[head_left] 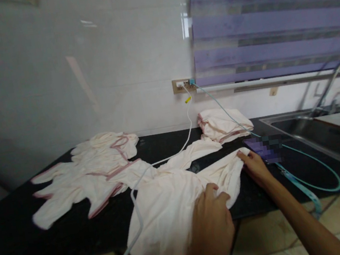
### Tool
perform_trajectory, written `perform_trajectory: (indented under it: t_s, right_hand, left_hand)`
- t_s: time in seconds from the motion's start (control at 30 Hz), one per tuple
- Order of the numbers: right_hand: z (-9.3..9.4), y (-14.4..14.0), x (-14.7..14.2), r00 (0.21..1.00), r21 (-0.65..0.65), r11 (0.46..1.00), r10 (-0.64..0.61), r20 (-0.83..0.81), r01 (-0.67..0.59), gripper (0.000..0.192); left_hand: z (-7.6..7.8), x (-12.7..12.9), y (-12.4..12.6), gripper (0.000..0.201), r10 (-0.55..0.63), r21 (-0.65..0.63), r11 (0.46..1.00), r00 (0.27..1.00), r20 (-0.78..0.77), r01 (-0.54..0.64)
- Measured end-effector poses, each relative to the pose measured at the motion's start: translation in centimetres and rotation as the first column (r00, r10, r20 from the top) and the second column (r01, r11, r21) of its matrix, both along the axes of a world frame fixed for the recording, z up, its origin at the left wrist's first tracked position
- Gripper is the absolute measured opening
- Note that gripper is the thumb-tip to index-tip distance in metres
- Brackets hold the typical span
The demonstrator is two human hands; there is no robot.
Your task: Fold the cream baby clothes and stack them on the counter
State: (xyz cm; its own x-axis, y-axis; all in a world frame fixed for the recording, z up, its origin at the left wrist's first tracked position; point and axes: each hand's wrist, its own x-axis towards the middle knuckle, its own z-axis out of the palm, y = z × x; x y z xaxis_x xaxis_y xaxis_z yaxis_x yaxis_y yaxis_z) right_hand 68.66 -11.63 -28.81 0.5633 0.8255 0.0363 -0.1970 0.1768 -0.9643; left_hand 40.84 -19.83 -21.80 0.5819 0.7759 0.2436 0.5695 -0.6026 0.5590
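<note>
A cream cloth garment (166, 213) with sleeve-like parts lies spread over the dark counter, its near end hanging over the front edge. My left hand (213, 212) rests on its right side, fingers curled into the cloth; the thumb is partly hidden. With bent fingertips, my right hand (255, 165) pinches the far end of a sleeve-like part (228, 172) that stretches to the right. A white cable (138, 217) runs across the garment. Just beyond my right hand lies a flat purple object (261, 150), partly blurred out.
Several cream garments with pink edging (98, 163) lie overlapped at the left. A folded cream bundle (223, 121) sits by the wall, below a power outlet (179, 86). A teal cable (325, 164) loops at the right, before a steel sink (312, 136) with a curved faucet (331, 84).
</note>
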Motion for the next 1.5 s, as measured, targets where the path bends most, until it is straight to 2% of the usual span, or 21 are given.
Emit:
perform_trajectory:
  t_s: [0.17, 0.27, 0.43, 0.57, 0.63, 0.7, 0.83, 0.93, 1.07, 1.3, 1.5]
  right_hand:
    - [0.6, -0.4, -0.5, 0.996, 0.004, 0.998, 0.065, 0.060, -0.065, 0.050]
    - [1.1, -0.7, -0.9, 0.994, 0.011, 0.998, 0.063, 0.084, -0.064, 0.051]
    - [1.2, -0.8, -0.8, 0.980, 0.012, 0.998, 0.051, 0.191, -0.055, 0.056]
    - [0.8, -0.7, -0.5, 0.961, 0.005, 0.998, 0.064, 0.271, -0.068, 0.053]
    - [0.7, -0.6, -0.4, 0.961, 0.019, 0.997, 0.061, 0.268, -0.069, 0.051]
    - [0.6, -0.5, -0.4, 0.972, 0.032, 0.996, 0.076, 0.222, -0.085, 0.053]
    - [0.8, -0.6, -0.7, 0.982, 0.029, 0.995, 0.090, 0.167, -0.096, 0.059]
    - [1.0, -0.7, -0.9, 0.977, 0.033, 0.995, 0.089, 0.196, -0.097, 0.057]
    - [0.9, -0.7, -0.9, 0.967, 0.034, 0.991, 0.120, 0.227, -0.131, 0.069]
    - [0.6, -1.1, -0.6, 0.903, 0.020, 0.961, 0.250, 0.350, -0.274, 0.100]
    - [0.1, -1.4, -0.9, 0.848, -0.008, 0.970, 0.216, 0.484, -0.243, 0.104]
  left_hand:
    - [0.8, 0.5, -0.8, 0.044, -0.044, 0.037, 0.998, 0.999, 0.016, 0.043]
    - [1.2, 1.2, -1.3, 0.046, -0.060, 0.060, 0.997, 0.997, 0.039, 0.058]
    - [0.8, 2.3, -1.7, 0.046, -0.066, 0.091, 0.994, 0.995, 0.074, 0.059]
    - [0.0, 3.1, -1.8, 0.040, -0.111, 0.012, 0.994, 0.993, 0.041, 0.111]
    - [-0.1, 3.5, -1.4, 0.051, -0.122, -0.047, 0.991, 0.991, 0.049, 0.124]
    - [0.0, 3.8, -0.6, 0.055, -0.070, -0.072, 0.995, 0.997, 0.040, 0.073]
    - [0.2, 4.5, 1.7, 0.038, 0.092, 0.016, 0.996, 0.983, -0.156, -0.091]
    - [-0.2, 5.2, 3.0, 0.044, 0.114, 0.096, 0.991, 0.946, -0.303, -0.089]
    - [-0.7, 6.1, 3.5, 0.042, 0.105, 0.148, 0.987, 0.937, -0.333, -0.058]
    - [-0.8, 6.3, 3.5, 0.038, 0.067, 0.131, 0.991, 0.933, -0.353, -0.022]
    - [-1.4, 6.5, 3.4, 0.042, 0.093, 0.161, 0.986, 0.939, -0.331, -0.041]
